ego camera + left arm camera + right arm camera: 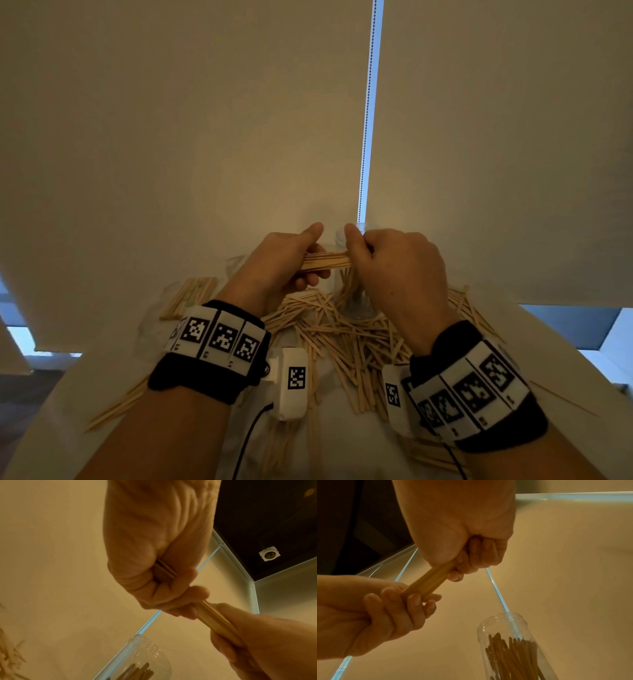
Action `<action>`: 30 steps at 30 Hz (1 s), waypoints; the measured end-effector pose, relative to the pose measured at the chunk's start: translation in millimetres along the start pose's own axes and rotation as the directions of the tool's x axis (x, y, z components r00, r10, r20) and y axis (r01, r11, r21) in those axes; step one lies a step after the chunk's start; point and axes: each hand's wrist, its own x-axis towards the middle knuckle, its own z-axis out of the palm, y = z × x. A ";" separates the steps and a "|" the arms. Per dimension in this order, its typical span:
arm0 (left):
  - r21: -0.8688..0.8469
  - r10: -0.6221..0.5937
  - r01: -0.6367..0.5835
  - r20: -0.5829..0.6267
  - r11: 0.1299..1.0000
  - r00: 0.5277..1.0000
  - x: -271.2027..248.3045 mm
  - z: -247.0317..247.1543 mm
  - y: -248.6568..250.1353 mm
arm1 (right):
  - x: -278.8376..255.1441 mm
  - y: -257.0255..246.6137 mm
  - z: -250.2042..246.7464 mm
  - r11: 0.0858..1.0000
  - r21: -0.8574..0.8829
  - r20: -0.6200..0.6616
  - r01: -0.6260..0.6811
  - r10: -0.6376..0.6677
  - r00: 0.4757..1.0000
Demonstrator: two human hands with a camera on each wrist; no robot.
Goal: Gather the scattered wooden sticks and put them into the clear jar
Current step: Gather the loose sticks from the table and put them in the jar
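Both the left hand (281,263) and the right hand (394,270) are gripping one flat bundle of pale wooden sticks (325,262) above the loose pile (356,339); only the wrist views are plainly showing the ribbed clear jar (510,639) standing below, partly filled with sticks
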 end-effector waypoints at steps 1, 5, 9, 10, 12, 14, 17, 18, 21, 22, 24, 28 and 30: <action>0.000 -0.013 0.013 0.013 1.000 1.000 -0.3 1.8 1.0 | 0.6 1.6 -2.3 1.000 -0.011 0.004 -0.011 0.011 1.000; -0.078 -0.023 0.020 -0.043 0.997 0.999 6.8 -0.9 -1.8 | 2.5 9.8 -7.7 0.996 -0.046 0.003 -0.074 0.074 0.997; -0.179 0.127 -0.139 -0.076 0.974 0.989 13.2 -9.7 -9.9 | 5.8 26.0 -9.0 0.986 -0.067 0.006 -0.152 0.153 0.988; -0.175 0.164 -0.179 -0.096 0.968 0.982 14.3 -9.5 -11.2 | 6.1 29.2 -8.9 0.985 -0.066 0.017 -0.160 0.162 0.987; -0.150 0.247 -0.275 -0.182 0.950 0.952 15.5 -7.2 -13.1 | 6.9 34.6 -8.9 0.983 -0.049 0.037 -0.177 0.179 0.983; -0.098 0.299 -0.336 -0.271 0.937 0.915 16.7 -4.1 -15.4 | 9.7 41.6 -12.2 0.977 -0.017 0.043 -0.212 0.213 0.976; -0.114 0.273 -0.318 -0.295 0.941 0.915 21.3 4.5 -23.7 | 19.3 59.3 -21.3 0.960 0.029 0.027 -0.280 0.279 0.960; -0.124 0.249 -0.292 -0.281 0.948 0.927 24.5 9.1 -26.4 | 23.3 64.8 -24.2 0.955 0.036 0.017 -0.294 0.293 0.956; -0.089 0.201 -0.228 -0.247 0.969 0.948 41.6 20.8 -30.0 | 42.3 74.5 -26.2 0.955 0.032 -0.017 -0.295 0.296 0.955; -0.074 0.195 -0.221 -0.260 0.972 0.946 50.6 23.8 -29.7 | 51.1 75.8 -24.9 0.961 0.008 -0.036 -0.277 0.277 0.960; -0.073 0.202 -0.237 -0.316 0.969 0.927 68.8 28.3 -27.3 | 69.6 75.5 -18.7 0.973 -0.068 -0.061 -0.223 0.219 0.974; 0.160 0.306 -0.270 -0.279 0.949 0.910 91.4 37.0 -20.2 | 97.7 68.8 4.1 0.972 -0.183 -0.008 -0.148 0.149 0.989; 0.234 0.239 -0.213 -0.089 0.948 0.967 94.0 43.7 -19.9 | 105.9 64.4 16.7 0.959 -0.269 0.042 -0.092 0.107 0.993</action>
